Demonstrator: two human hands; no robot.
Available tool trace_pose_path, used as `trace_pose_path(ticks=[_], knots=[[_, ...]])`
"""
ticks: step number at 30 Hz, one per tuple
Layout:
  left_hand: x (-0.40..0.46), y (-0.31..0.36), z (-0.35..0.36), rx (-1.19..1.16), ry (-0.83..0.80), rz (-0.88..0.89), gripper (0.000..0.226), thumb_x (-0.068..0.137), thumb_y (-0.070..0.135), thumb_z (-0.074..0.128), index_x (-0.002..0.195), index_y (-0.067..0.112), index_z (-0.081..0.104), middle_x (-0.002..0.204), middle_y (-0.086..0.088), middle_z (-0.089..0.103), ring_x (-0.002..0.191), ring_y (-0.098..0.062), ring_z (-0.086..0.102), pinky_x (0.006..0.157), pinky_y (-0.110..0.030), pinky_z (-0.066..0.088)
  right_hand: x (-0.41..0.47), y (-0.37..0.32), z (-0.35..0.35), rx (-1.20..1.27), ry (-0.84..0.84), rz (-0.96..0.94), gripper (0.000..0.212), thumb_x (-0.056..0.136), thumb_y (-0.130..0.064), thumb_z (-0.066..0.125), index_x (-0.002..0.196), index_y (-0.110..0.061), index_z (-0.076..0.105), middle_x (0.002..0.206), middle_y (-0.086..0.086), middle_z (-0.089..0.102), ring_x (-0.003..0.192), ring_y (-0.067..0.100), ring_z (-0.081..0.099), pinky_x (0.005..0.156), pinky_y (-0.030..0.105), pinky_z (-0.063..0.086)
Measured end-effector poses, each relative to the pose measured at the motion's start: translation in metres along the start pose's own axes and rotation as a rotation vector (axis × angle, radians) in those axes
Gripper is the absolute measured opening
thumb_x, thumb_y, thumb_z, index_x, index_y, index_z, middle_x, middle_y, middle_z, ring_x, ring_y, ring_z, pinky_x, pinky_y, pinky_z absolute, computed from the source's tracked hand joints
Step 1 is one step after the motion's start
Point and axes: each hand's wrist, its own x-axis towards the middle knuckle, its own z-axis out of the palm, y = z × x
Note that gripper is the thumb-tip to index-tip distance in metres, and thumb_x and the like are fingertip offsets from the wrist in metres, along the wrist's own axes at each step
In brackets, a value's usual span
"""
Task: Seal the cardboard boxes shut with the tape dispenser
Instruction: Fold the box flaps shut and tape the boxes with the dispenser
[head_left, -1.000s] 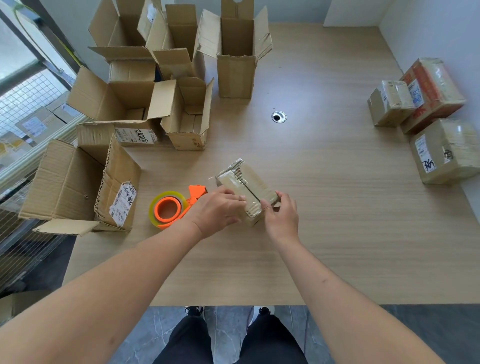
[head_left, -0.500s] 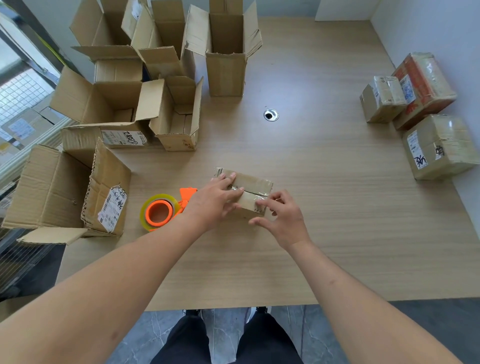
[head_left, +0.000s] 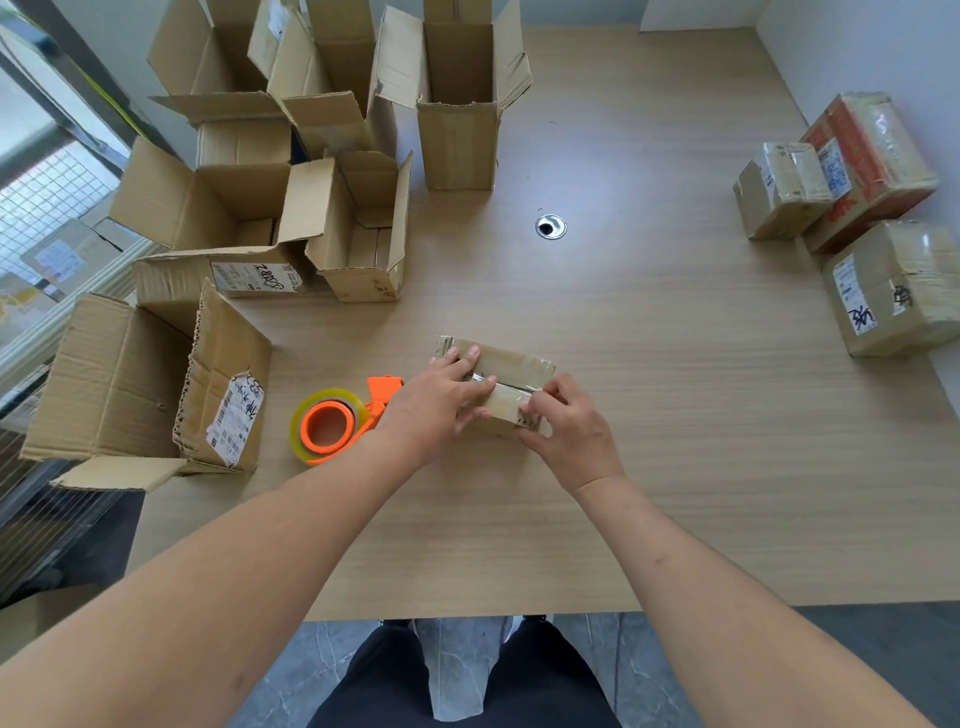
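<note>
Hands (head_left: 436, 410) (head_left: 571, 431) pressing small box (head_left: 511, 364) flaps; dispenser (head_left: 337, 423) beside.

I have one view only, from a wide-angle camera worn on the person's head. It looks forward and steeply down over the counter (head_left: 649, 467), close enough that both forearms run in from the bottom corners and fill much of the lower frame. The left hand (head_left: 434, 410) and right hand (head_left: 569, 434) sit near the centre. Below the counter's near edge I see the person's legs and the tiled floor (head_left: 457, 675), so the lens sits almost above that edge. The far edge meets a wall at the top. Straight lines bow toward the borders, the window frame (head_left: 78, 104) at left most of all.
</note>
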Motion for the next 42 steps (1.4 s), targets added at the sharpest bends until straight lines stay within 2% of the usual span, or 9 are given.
trace_pose_path(ticks=[5,10,12,20,28,33,36,39,42], knots=[[0.000,-0.002,0.004,0.006,0.006,-0.009,0.044,0.099,0.035,0.062,0.142,0.027,0.059,0.163,-0.007,0.032,0.151,-0.032,0.026,0.120,-0.049,0.030,-0.003,-0.011,0.007,-0.067,0.013,0.037,0.026,0.071,-0.017,0.085,0.083,-0.012,0.062,0.095,0.003,0.051,0.072,0.024,0.052,0.050,0.037,0.047],[0.000,0.000,0.006,0.035,0.006,-0.032,0.045,0.101,0.039,0.058,0.144,0.030,0.056,0.165,-0.002,0.029,0.153,-0.028,0.022,0.121,-0.045,0.030,0.002,-0.009,-0.002,-0.063,-0.081,0.062,0.036,0.065,-0.022,0.092,0.085,-0.015,0.063,0.096,-0.001,0.049,0.072,0.022,0.052,0.053,0.032,0.045],[-0.001,0.002,0.007,0.039,0.012,-0.040,0.045,0.101,0.040,0.057,0.145,0.030,0.055,0.165,-0.002,0.028,0.153,-0.028,0.022,0.120,-0.045,0.031,0.002,-0.010,-0.005,-0.076,-0.117,0.055,0.040,0.062,-0.013,0.092,0.089,-0.015,0.063,0.098,-0.002,0.047,0.072,0.022,0.051,0.055,0.030,0.043],[-0.004,0.006,0.014,0.084,0.041,-0.078,0.047,0.102,0.042,0.055,0.147,0.029,0.052,0.164,-0.006,0.031,0.151,-0.031,0.026,0.121,-0.042,0.028,0.005,-0.022,-0.001,-0.089,-0.082,0.167,0.027,0.069,-0.006,0.082,0.086,-0.015,0.062,0.097,-0.003,0.043,0.072,0.022,0.048,0.056,0.030,0.040],[-0.012,0.015,0.008,0.150,0.027,-0.068,0.056,0.099,0.048,0.057,0.151,0.035,0.044,0.166,-0.004,0.024,0.151,-0.028,0.026,0.119,-0.039,0.031,0.009,-0.019,-0.018,-0.159,-0.147,0.164,0.036,0.072,0.005,0.074,0.086,-0.024,0.058,0.097,-0.007,0.042,0.070,0.025,0.052,0.057,0.038,0.052],[-0.022,-0.012,-0.015,0.120,-0.009,0.092,0.056,0.093,0.037,0.064,0.147,0.032,0.051,0.161,0.001,0.037,0.149,-0.023,0.031,0.115,-0.041,0.035,0.021,-0.028,-0.025,-0.235,-0.135,0.242,0.023,0.081,0.005,0.056,0.091,-0.015,0.057,0.100,0.001,0.043,0.074,0.030,0.047,0.058,0.031,0.034],[-0.026,-0.029,-0.022,0.048,-0.033,0.111,0.060,0.090,0.034,0.069,0.147,0.029,0.052,0.162,0.003,0.034,0.152,-0.017,0.025,0.119,-0.040,0.033,0.018,-0.035,-0.020,-0.312,-0.131,0.243,0.024,0.080,0.004,0.064,0.094,-0.014,0.054,0.104,0.004,0.044,0.078,0.030,0.049,0.056,0.032,0.035],[-0.029,-0.032,-0.017,-0.014,-0.049,0.096,0.062,0.089,0.030,0.073,0.148,0.026,0.052,0.165,0.005,0.026,0.154,-0.012,0.018,0.121,-0.033,0.029,0.017,-0.038,-0.017,-0.312,-0.146,0.262,0.026,0.080,-0.013,0.077,0.094,-0.014,0.055,0.108,0.005,0.046,0.079,0.028,0.049,0.056,0.032,0.037],[-0.030,-0.028,-0.008,-0.041,0.015,0.078,0.059,0.088,0.024,0.076,0.144,0.022,0.057,0.164,0.002,0.030,0.153,-0.017,0.022,0.119,-0.034,0.030,0.021,-0.038,-0.018,-0.338,-0.140,0.280,0.028,0.081,-0.016,0.078,0.089,-0.016,0.052,0.105,0.002,0.043,0.077,0.027,0.047,0.055,0.032,0.038]])
